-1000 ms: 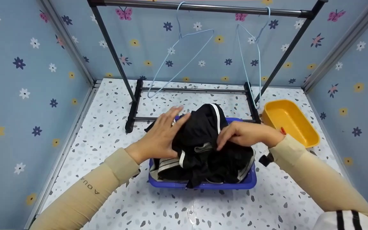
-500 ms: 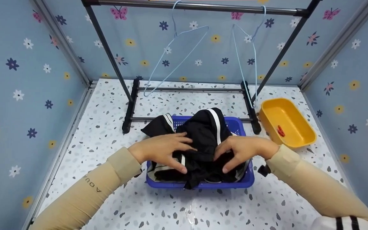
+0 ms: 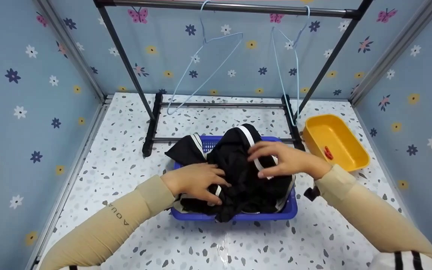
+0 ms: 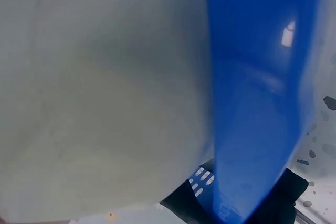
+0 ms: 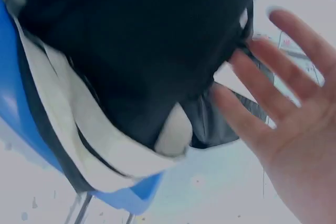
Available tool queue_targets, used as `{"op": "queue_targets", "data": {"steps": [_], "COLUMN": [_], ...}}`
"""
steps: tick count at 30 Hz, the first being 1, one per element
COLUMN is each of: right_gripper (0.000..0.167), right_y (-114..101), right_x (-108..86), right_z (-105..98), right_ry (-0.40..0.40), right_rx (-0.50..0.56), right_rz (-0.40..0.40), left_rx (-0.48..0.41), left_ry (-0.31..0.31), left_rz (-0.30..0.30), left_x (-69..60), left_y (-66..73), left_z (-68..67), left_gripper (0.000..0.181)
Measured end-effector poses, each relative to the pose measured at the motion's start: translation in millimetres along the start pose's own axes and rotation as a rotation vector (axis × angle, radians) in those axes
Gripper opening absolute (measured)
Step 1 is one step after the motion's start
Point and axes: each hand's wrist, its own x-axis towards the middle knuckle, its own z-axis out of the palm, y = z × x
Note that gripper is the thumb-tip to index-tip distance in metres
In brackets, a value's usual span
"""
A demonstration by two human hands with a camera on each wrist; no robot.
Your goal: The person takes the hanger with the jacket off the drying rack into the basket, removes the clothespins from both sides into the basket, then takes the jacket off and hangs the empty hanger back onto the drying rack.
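A heap of black clothes with white stripes (image 3: 234, 165) fills the blue basket (image 3: 291, 213) on the speckled floor. My left hand (image 3: 197, 182) rests on the left part of the heap, fingers and thumb spread around a bit of white-striped cloth. Over the right side, my right hand (image 3: 283, 159) hovers with fingers spread beside a white stripe. In the right wrist view, that hand (image 5: 294, 108) shows straight fingers next to the black cloth (image 5: 131, 51). The left wrist view is mostly blocked by a pale blurred surface, beside the basket's blue rim (image 4: 257, 93).
Behind the basket stands a dark metal clothes rack (image 3: 223, 5). Two light-blue wire hangers hang from its bar, a left hanger (image 3: 186, 75) and a right hanger (image 3: 297, 75). A yellow tub (image 3: 345, 142) holding a small red item (image 3: 328, 152) sits at right. Flowered walls enclose the space.
My right hand first pinched the cloth at the middle, then let go and shifted up and right. My left hand came down from the upper left of the heap, uncovering a striped corner.
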Motion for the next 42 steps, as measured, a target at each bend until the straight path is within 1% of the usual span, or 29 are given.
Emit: {"op": "queue_targets", "data": {"steps": [2,3,5,7,10,12,15,17,18,19,22,24,26,32,36,40,42], "right_gripper": [0.056,0.060,0.067,0.071,0.069,0.066,0.062,0.061,0.060,0.060,0.059,0.060,0.061,0.067,0.076,0.084,0.086], "right_y": [2.5,3.4,4.5,3.8,1.2,-1.3,-4.8,-6.1,-6.5,-6.6,-4.6,-3.5,-1.6,5.1,6.8,4.3,3.6], "right_x": [2.3,3.8,7.2,10.2,12.8,13.4,13.9,14.6,15.0,15.5,17.7,19.5,22.0,27.6,28.8,29.7,29.6], "right_z": [-1.9,-1.7,0.8,5.2,12.2,15.6,18.8,21.2,22.5,23.9,28.8,31.2,33.2,40.4,44.4,46.2,47.4], "right_ry": [0.030,0.028,-0.008,-0.070,-0.160,-0.208,-0.263,-0.299,-0.317,-0.335,-0.379,-0.406,-0.430,-0.478,-0.489,-0.488,-0.485], "right_rx": [0.000,0.007,0.022,0.023,0.022,0.009,-0.009,-0.027,-0.035,-0.042,-0.064,-0.072,-0.069,-0.048,-0.058,-0.093,-0.113], "right_rz": [0.070,0.100,0.138,0.150,0.149,0.155,0.165,0.158,0.153,0.150,0.152,0.176,0.201,0.262,0.323,0.367,0.371], "left_rx": [0.018,0.025,0.028,0.025,-0.004,-0.029,-0.076,-0.109,-0.127,-0.141,-0.171,-0.177,-0.180,-0.174,-0.135,-0.101,-0.106], "left_ry": [0.013,0.018,0.025,0.036,0.071,0.118,0.211,0.234,0.227,0.206,0.099,0.048,0.018,0.005,0.019,0.033,0.031], "left_rz": [0.003,0.003,-0.006,-0.015,-0.029,-0.049,-0.089,-0.122,-0.140,-0.156,-0.183,-0.186,-0.182,-0.191,-0.185,-0.168,-0.164], "left_x": [-0.5,-0.8,-1.8,-2.9,-5.5,-8.6,-14.0,-17.8,-19.3,-20.4,-20.7,-18.1,-13.9,0.9,9.1,13.1,12.7], "left_y": [-0.3,-0.4,0.1,0.6,1.4,1.4,0.9,0.5,0.2,0.0,-1.3,-2.6,-4.5,-10.0,-12.3,-13.7,-14.3], "left_z": [0.8,0.9,0.2,-1.0,-3.5,-5.6,-8.7,-10.9,-11.8,-12.3,-12.1,-10.1,-7.5,4.4,10.9,13.0,13.0], "left_gripper": [0.060,0.060,0.060,0.061,0.061,0.064,0.072,0.079,0.081,0.081,0.076,0.071,0.069,0.069,0.066,0.064,0.064]}}
